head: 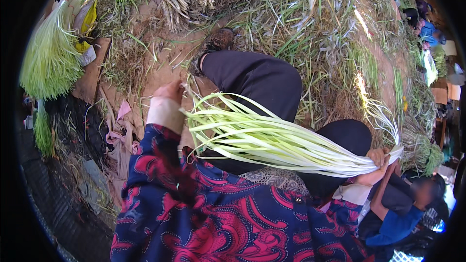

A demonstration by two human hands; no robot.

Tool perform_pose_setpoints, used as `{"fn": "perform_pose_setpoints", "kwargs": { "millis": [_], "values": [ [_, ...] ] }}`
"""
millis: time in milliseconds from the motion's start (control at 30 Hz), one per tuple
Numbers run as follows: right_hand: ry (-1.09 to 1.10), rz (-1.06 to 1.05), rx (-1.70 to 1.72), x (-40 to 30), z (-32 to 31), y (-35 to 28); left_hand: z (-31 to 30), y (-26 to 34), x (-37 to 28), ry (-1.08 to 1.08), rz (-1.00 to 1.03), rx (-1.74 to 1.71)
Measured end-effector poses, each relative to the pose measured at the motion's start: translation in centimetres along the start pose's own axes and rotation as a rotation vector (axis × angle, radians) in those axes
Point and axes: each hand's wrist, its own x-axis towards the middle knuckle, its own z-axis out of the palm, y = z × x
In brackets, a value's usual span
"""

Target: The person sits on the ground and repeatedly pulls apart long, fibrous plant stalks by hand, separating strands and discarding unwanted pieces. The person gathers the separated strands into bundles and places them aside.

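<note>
A bunch of long, flat leaves like garlic chives (276,134), pale green at the tips and white at the stems, lies across my lap. My right hand (376,169) grips its white stem end at the right. Some thin white stems rise from that end. At the left, my left hand (170,92) is raised beside the loose leaf tips, close to a thin, withered strand (193,92). Its fingers are bent and partly turned away, so whether they pinch the strand is unclear. Below the bunch are my dark trouser legs (255,76).
Plant waste (320,43) covers much of the ground ahead. A large leafy bundle (54,51) sits at the left above a wooden board (93,74). Pink cloth (122,134) lies left of my arm. At the right, a co-worker in a blue sleeve (397,227) sits close by.
</note>
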Motion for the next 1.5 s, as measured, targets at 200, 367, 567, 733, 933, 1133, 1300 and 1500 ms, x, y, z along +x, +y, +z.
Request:
{"fn": "perform_pose_setpoints", "kwargs": {
  "millis": [200, 367, 567, 733, 933, 1133, 1300, 1500],
  "values": [
    [0.018, -0.010, 0.088, -0.2, -0.1, 0.1, -4.4, 1.7, -2.9, 0.181, 0.299, -0.564],
    [0.014, -0.030, 0.047, -0.1, 0.5, -0.5, -3.4, 7.6, -2.4, 0.038, 0.735, -0.531],
    [0.044, -0.035, 0.075, -0.5, 0.0, -1.1, -2.2, 8.6, -2.3, -0.043, 0.692, -0.477],
    [0.050, -0.015, 0.095, -0.1, -0.1, -0.7, -3.1, 8.0, -3.5, -0.187, 0.537, -0.594],
    [0.055, -0.017, 0.092, 0.1, -0.1, -0.5, -3.0, 7.3, -3.2, -0.267, 0.587, -0.681],
    [0.063, -0.034, 0.078, 0.1, -0.4, -0.8, -1.9, 6.9, -2.6, -0.227, 0.701, -0.745],
    [0.073, -0.015, 0.091, 0.3, -0.4, -0.2, -3.4, 7.6, -3.5, -0.287, 0.535, -0.843],
    [0.103, -0.052, 0.052, -0.3, 0.2, -1.0, -1.2, 8.3, -3.2, -0.170, 0.646, -0.672]
  ]
}}
